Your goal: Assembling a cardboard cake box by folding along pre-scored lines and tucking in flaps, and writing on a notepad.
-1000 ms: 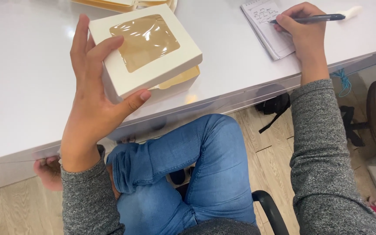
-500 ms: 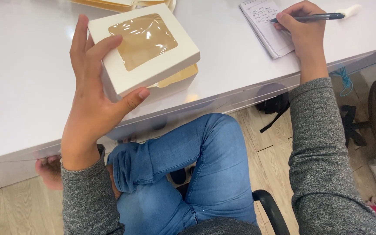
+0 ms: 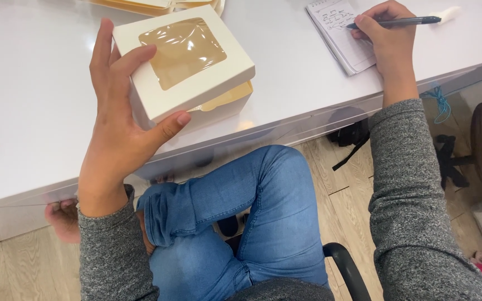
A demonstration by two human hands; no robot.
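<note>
Your left hand (image 3: 119, 131) held a white box (image 3: 188, 67) with a clear window in its lid. Your fingers wrapped along the box's far left side while your thumb pressed its near edge, so the hand was partly closed around it. The box sat just above the white table (image 3: 29, 122), tilted a little, with its lower flap showing tan underneath. Well off to the right, your right hand (image 3: 385, 36) was closed around a dark pen (image 3: 403, 21), its tip resting on a small notepad (image 3: 338, 30) lying just left of that hand. Beyond your left fingertips, tan flat boxes (image 3: 140, 5) lay at the table's far edge.
</note>
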